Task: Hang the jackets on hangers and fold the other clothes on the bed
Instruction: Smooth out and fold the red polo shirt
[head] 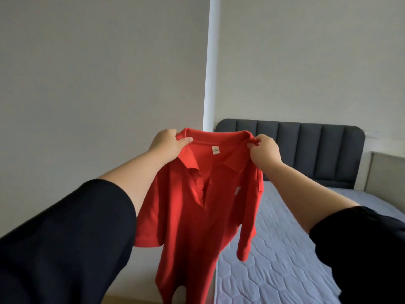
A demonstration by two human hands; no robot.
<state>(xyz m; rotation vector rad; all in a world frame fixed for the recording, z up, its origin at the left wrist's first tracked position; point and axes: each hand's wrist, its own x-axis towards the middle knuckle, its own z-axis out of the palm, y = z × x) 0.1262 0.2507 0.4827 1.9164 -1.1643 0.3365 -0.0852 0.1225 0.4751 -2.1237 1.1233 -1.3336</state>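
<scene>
head view, single frame.

- wall [98, 73]: plain grey, left of the bed [285, 249].
- left sleeve [65, 238]: black, reaching in from the lower left toward the bed's head end.
- left hand [167, 142]: left of the bed and raised above mattress level; fingers curled, thumb on top, gripping the shirt [197, 216] at the left end of its collar.
- shirt: red polo, held up in the air by both hands over the bed's left edge, touching neither mattress nor wall as far as can be seen. it hangs full length; the hem runs out of frame at the bottom. collar open toward the camera, white label [215, 150] inside the neck, button placket below it.
- strip [209, 62]: white, vertical, rising behind the shirt at the bed's left edge.
- right hand [266, 150]: in front of the headboard [306, 150]; fingertips pinch the right end of the collar.
- bed: pale quilted mattress, bare; headboard dark grey, ribbed.
- right sleeve [361, 249]: black, over the bed's near right part.
- panel [385, 178]: beige, at the bed's right side.
</scene>
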